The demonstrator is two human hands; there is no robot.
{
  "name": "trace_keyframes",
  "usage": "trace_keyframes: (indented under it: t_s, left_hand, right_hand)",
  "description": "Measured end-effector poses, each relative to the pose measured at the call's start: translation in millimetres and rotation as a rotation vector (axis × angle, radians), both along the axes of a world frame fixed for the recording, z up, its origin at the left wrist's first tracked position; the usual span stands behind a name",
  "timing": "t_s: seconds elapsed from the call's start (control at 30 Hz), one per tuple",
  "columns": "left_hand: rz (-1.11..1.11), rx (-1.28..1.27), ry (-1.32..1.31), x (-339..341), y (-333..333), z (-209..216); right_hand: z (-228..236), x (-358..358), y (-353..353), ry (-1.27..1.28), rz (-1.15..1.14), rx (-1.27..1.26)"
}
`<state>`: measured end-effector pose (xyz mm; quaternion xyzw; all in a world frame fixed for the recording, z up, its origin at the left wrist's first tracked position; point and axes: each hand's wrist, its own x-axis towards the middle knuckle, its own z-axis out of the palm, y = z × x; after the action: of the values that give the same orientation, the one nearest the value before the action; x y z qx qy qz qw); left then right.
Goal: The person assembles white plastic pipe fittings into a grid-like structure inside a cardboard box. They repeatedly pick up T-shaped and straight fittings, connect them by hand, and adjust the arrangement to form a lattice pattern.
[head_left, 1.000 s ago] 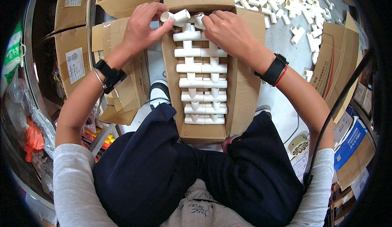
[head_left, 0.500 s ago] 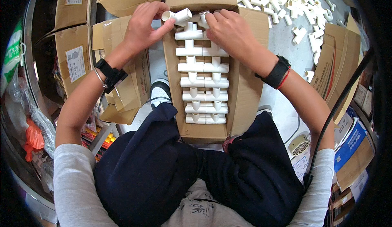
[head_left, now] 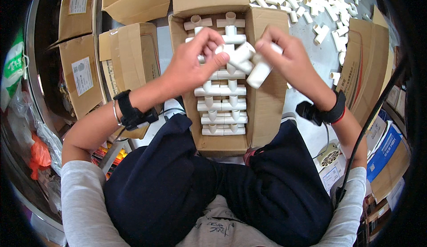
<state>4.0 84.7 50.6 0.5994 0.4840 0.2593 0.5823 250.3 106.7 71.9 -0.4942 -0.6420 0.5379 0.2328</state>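
Above an open cardboard box (head_left: pixel 267 87) between my legs, both of my hands hold white plastic pipe tees. My left hand (head_left: pixel 195 60) is closed on one tee (head_left: pixel 241 56), its thumb and fingers pinching one end. Wrapped round another tee (head_left: pixel 259 74) is my right hand (head_left: pixel 284 53), slightly blurred. The two tees nearly meet or touch; I cannot tell which. Inside the box, rows of white tees (head_left: pixel 222 104) lie in two columns, stems pointing away from me or up. Two far tees (head_left: pixel 195 21) sit at the back end. My hands hide part of the middle rows.
A heap of loose white fittings (head_left: pixel 311 0) covers the floor at the far right. Cardboard boxes (head_left: pixel 129 64) stand at the left, and another open carton (head_left: pixel 364 60) at the right. A black cable (head_left: pixel 378 109) runs past my right arm.
Both hands have come back from the box's far end toward me, the right one also moving right. A tee now shows at the far right end, and a tee is in my right hand.
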Motion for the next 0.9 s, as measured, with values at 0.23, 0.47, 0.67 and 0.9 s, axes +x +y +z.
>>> trace_keyframes:
  t_s: [0.23, 0.47, 0.67, 0.9]
  left_hand:
    - [-0.118, -0.305, -0.113, 27, -22, 0]
    - [-0.344, -0.378, -0.032, 42, -28, 0]
    - [-0.306, 0.368, 0.448, 32, 35, -13]
    - [-0.698, 0.737, 1.160, 14, 78, -51]
  right_hand:
    - [-3, 15, -36, -0.007, 0.096, -0.528]
    - [-10, 28, -65, 0.222, -0.020, -0.817]
    - [-17, 40, -68, 0.191, -0.065, -0.812]
    - [-22, 41, -75, 0.159, -0.013, -0.719]
